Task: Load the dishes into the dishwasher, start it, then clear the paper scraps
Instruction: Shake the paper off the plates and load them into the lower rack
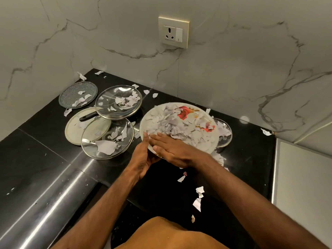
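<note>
A white plate with a red flower print (pixel 206 141) is tilted above the black counter's front edge, heaped with torn paper scraps (pixel 172 123). My left hand (pixel 143 157) grips its near rim from below. My right hand (pixel 172 146) lies flat, fingers together, on the plate's near surface against the scraps. Several scraps (pixel 197 203) are in the air or lying below the plate's lower edge. To the left lie two glass lids (pixel 118 102) (pixel 107 139), a cream plate (pixel 75 128) and a grey speckled plate (pixel 78 94), all with scraps on them.
Another glass lid (pixel 224 132) peeks out behind the flowered plate on the right. The black counter (pixel 36 150) has a rounded front edge and meets marble walls with a socket (pixel 173 32). A steel surface (pixel 301 177) lies at right. A dark round opening (pixel 161 221) sits below.
</note>
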Demonstrator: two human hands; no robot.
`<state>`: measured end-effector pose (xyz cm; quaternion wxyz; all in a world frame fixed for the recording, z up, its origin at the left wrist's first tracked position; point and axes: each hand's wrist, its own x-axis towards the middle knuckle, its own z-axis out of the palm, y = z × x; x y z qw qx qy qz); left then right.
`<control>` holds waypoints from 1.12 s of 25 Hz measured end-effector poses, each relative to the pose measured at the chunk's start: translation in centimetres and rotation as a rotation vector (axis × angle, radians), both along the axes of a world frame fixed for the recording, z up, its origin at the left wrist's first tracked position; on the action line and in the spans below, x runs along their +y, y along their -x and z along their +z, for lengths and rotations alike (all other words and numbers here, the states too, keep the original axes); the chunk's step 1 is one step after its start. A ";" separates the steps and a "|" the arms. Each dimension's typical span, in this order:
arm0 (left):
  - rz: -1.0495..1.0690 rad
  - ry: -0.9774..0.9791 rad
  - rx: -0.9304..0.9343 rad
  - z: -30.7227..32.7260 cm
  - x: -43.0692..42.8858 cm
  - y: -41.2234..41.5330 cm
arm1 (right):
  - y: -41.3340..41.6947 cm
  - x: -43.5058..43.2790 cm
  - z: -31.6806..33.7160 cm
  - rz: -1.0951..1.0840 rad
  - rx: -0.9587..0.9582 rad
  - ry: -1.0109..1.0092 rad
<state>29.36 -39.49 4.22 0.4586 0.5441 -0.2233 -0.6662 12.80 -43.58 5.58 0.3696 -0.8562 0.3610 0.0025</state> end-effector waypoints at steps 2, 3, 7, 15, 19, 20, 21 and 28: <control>-0.036 0.020 -0.051 0.4 0.3 0.2 | -1.1 -1.1 -0.7 -0.034 0.024 0.059; -0.041 0.024 -0.072 0.5 0.5 0.3 | -1.5 -1.5 -1.2 -0.058 0.046 0.105; 0.020 0.046 -0.149 0.3 1.3 0.1 | -2.2 -3.3 -2.7 -0.196 0.050 0.269; 0.220 0.104 -0.347 -0.7 2.3 -1.6 | 0.4 -5.5 -4.9 -0.621 -0.013 0.205; 0.290 0.096 -0.353 -0.6 2.4 -1.8 | 2.0 -5.4 -5.3 -0.758 0.038 0.254; 0.295 0.087 -0.361 -0.8 2.5 -1.7 | 1.7 -5.1 -4.8 -0.807 -0.007 0.299; 0.305 0.078 -0.369 -1.0 2.5 -1.5 | 1.3 -4.8 -4.1 -0.817 -0.079 0.325; 0.354 0.106 -0.332 -0.6 1.8 -0.6 | -3.7 0.3 -2.6 -0.254 -0.043 0.195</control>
